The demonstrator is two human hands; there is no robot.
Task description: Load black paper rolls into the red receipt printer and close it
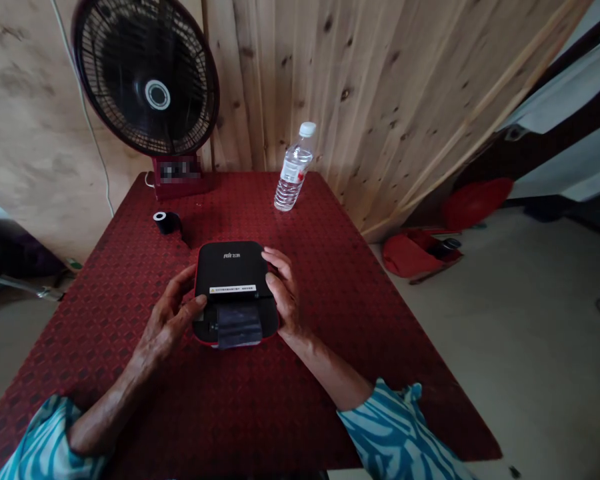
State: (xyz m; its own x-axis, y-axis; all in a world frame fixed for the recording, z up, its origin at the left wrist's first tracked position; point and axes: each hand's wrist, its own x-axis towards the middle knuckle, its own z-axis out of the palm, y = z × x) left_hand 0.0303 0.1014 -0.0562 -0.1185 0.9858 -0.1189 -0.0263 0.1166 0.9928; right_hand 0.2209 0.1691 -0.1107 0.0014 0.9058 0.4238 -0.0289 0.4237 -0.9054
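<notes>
Between my hands is a flat black device with red sides and rounded corners, resting on the table or just over it; I cannot tell which. White lettering and a white warning strip mark its top. A dark, shiny film strip lies across its front part and hangs over the near edge. My left hand grips the left side, thumb on the top edge. My right hand holds the right side, thumb and fingers along the rim. Farther back stands a small black roll with a white core and a loose tail.
A red patterned cloth covers the table. At the back left stands a fan on a red base, and a clear water bottle is at the back right. Past the table's right edge, a red bag lies on the floor.
</notes>
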